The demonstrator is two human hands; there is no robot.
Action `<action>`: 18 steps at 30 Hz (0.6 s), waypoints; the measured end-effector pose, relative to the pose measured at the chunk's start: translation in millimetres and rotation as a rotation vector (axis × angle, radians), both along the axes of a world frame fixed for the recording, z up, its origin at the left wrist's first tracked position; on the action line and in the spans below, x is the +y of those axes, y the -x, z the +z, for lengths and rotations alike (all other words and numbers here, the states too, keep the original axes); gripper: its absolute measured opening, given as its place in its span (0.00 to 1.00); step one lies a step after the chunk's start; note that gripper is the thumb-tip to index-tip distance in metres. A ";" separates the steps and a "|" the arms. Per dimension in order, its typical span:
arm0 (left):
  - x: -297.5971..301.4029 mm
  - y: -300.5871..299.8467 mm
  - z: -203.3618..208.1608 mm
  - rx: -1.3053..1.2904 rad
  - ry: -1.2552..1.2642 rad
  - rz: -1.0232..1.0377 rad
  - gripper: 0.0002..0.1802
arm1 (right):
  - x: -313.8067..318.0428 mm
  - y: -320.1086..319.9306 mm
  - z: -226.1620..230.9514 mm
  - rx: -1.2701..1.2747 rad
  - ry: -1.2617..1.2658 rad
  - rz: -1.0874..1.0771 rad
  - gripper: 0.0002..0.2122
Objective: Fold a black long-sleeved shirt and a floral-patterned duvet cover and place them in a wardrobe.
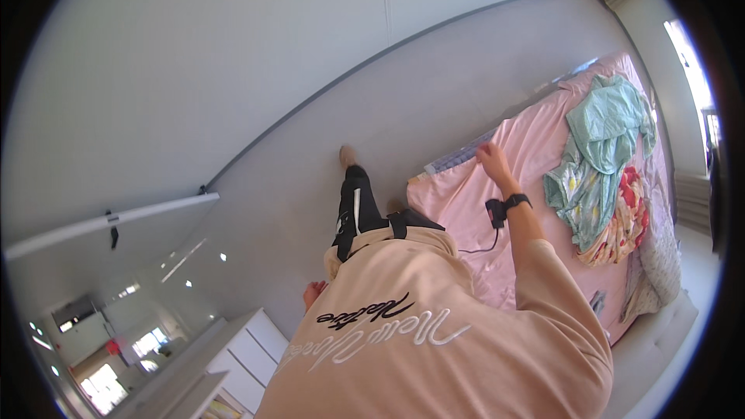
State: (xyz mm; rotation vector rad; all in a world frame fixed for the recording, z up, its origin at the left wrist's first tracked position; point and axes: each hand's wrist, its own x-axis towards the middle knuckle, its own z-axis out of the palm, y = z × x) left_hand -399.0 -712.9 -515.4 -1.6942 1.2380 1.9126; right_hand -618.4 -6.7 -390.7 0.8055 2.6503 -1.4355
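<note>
Fingers (482, 153) of the right hand (492, 161) curl in close together at the edge of the pink sheet (531, 147), which covers the mattress (454, 159); whether they pinch the cloth, I cannot tell. A low, even pull along that edge would likely keep folds from bunching. The left hand (313, 292) hangs by the person's side, its state unclear. Farther across the sheet, a crumpled green cover (609, 120) meets a red-and-yellow floral cloth (621, 237). Grey floor (310, 132) runs to a pale wall (233, 46); white drawers (252, 357) stand at lower left.
</note>
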 end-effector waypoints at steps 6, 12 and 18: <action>-4.1 210.9 -14.9 0.125 0.560 -1.528 0.14 | 8.0 -160.4 -71.5 -0.505 0.504 -0.897 0.09; 97.4 571.3 40.4 -0.116 0.288 -0.908 0.10 | -67.1 -190.3 -0.3 -0.418 0.649 -1.461 0.10; 407.8 801.5 93.9 0.362 0.347 -1.473 0.09 | -102.6 -95.6 -4.3 -0.083 0.563 -1.648 0.09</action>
